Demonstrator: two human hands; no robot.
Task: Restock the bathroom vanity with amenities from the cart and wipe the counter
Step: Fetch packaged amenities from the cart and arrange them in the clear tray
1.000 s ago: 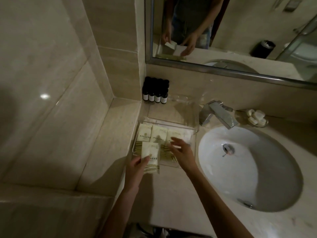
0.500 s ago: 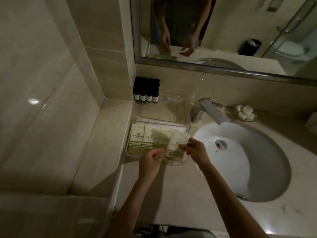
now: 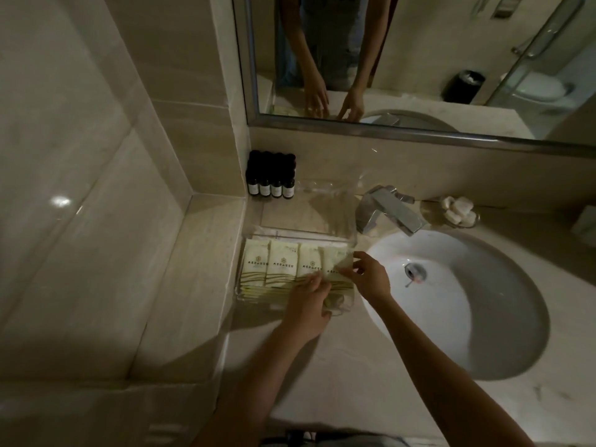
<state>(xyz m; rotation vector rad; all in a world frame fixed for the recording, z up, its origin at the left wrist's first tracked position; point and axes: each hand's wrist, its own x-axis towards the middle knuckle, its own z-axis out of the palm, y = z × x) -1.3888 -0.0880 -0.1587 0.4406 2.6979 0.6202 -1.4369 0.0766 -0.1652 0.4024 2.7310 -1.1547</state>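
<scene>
A clear acrylic tray (image 3: 300,234) sits on the vanity counter (image 3: 338,375) left of the sink. It holds a row of cream amenity packets (image 3: 280,262) with green stripes. My left hand (image 3: 309,304) rests on the lower end of the rightmost packet (image 3: 335,269), fingers pinching it. The upper right edge of that same packet is held by the fingertips of my right hand (image 3: 371,279). The packet lies slightly askew at the tray's right end.
Several small dark bottles (image 3: 271,179) stand in the back corner. A chrome faucet (image 3: 390,211) overhangs the white sink (image 3: 483,317). A soap dish (image 3: 459,211) sits right of the faucet. A raised stone ledge (image 3: 200,285) runs on the left; the mirror (image 3: 419,59) is behind.
My left hand carried a packet from the tray's left front to the right end. Both hands now hold it there, and the row of packets has grown by one.
</scene>
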